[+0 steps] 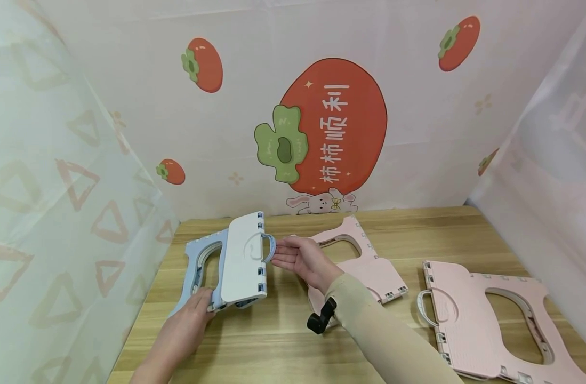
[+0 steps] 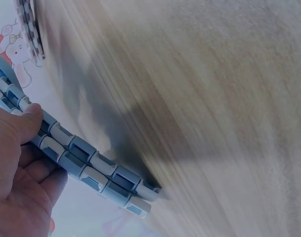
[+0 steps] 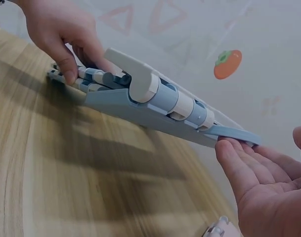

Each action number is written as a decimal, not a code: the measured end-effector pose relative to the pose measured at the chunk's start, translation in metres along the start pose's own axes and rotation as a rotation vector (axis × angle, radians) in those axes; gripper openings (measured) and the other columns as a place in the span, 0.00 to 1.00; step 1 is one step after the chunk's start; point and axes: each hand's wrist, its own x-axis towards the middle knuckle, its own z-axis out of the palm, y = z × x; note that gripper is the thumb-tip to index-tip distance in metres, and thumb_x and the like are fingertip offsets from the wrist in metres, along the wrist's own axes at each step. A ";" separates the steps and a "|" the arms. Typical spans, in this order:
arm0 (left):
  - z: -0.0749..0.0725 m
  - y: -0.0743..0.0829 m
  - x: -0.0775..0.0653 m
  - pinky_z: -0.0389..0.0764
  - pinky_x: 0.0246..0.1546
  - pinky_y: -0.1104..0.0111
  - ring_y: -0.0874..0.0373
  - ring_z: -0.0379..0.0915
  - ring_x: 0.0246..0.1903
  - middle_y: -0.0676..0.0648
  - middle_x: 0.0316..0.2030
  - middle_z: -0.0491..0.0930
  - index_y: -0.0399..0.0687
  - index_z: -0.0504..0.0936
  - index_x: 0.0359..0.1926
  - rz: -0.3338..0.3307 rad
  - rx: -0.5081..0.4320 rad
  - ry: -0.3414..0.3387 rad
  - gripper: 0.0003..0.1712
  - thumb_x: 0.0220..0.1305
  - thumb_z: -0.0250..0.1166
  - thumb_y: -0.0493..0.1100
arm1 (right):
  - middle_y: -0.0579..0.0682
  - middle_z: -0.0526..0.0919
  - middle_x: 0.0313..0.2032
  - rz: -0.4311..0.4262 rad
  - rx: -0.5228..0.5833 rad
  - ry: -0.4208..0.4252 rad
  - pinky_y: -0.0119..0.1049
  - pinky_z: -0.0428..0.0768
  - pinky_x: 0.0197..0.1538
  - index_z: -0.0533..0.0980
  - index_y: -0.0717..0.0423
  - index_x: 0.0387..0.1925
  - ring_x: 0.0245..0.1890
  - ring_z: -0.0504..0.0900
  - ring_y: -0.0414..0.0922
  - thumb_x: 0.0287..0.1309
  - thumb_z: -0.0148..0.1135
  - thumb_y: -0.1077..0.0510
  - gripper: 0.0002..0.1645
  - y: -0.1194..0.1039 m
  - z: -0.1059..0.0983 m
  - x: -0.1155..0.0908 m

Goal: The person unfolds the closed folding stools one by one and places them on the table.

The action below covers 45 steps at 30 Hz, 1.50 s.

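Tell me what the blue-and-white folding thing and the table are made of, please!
The blue-and-white folding thing looks like hard plastic, mostly matt: it seems stiff and smooth, with chunky moulded hinges along its edge. The table looks like wood with a soft sheen, because of its streaky brown grain, but that could be a printed covering.
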 end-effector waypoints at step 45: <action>-0.011 0.010 0.009 0.83 0.52 0.44 0.35 0.80 0.55 0.31 0.58 0.80 0.34 0.74 0.64 -0.118 -0.177 -0.046 0.28 0.65 0.70 0.35 | 0.63 0.83 0.57 -0.093 0.096 -0.061 0.48 0.81 0.63 0.74 0.69 0.65 0.59 0.82 0.56 0.74 0.52 0.57 0.26 -0.011 0.012 -0.001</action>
